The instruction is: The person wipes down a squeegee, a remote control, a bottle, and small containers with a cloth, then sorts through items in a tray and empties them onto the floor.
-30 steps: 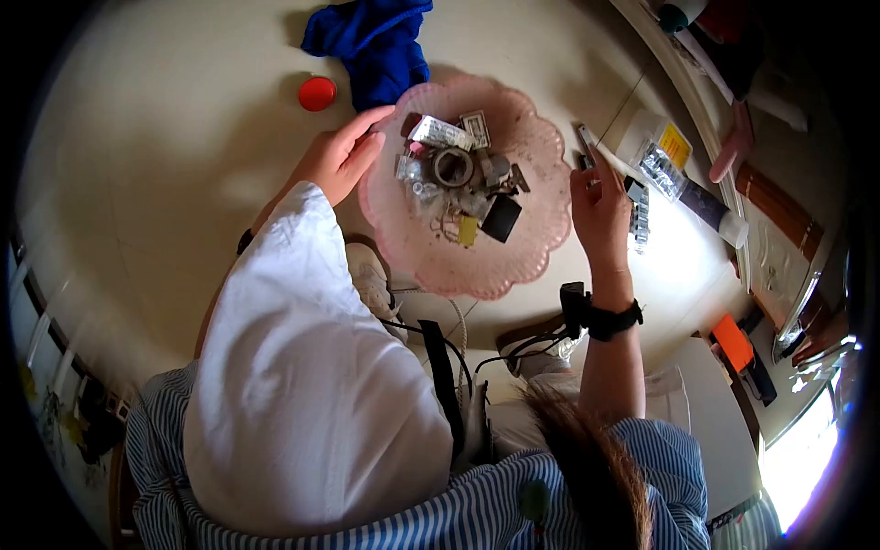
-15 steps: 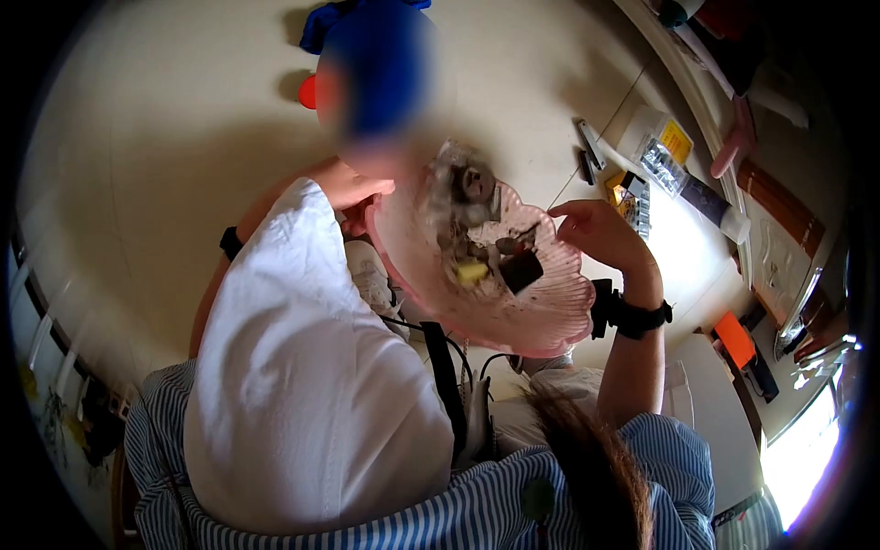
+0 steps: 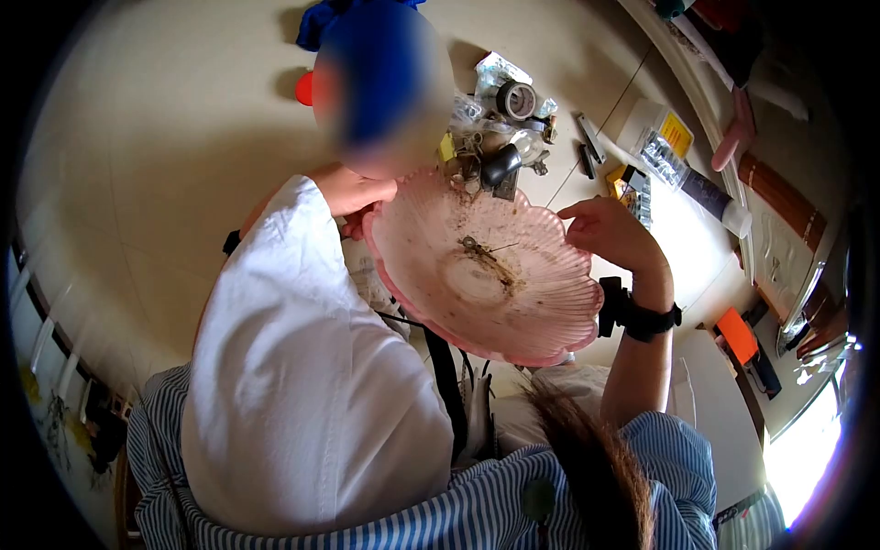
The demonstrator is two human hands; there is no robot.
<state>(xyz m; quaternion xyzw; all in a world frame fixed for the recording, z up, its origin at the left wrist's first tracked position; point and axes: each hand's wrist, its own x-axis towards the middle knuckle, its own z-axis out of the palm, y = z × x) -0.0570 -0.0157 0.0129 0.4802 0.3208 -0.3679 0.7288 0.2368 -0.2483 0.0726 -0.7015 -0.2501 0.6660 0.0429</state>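
Note:
A pink scalloped bowl (image 3: pixel 541 321) is tilted, its far edge down by a pile of small items on the floor. Brown dirt and thin bits lie in its bottom. My left hand (image 3: pixel 353 194) grips the bowl's left rim with its fingers closed. At the right rim is my right hand (image 3: pixel 612 233), its fingers curled against the edge. Beyond the far rim are a grey tape roll (image 3: pixel 516 100), a black item (image 3: pixel 500 165), clear plastic packets and metal pieces. A round blur hides part of the view at upper left.
Blue cloth (image 3: pixel 318 22) and a red round object (image 3: pixel 304 88) lie at the upper left. To the right are a metal tool (image 3: pixel 591 138), a yellow-labelled box (image 3: pixel 676 137), a dark tube (image 3: pixel 704 192) and a pink-handled object (image 3: pixel 733 133).
The bowl has come toward me and tipped away. Its items have slid out over the far rim onto the floor. Both hands have moved with the rim, and a round blur has appeared.

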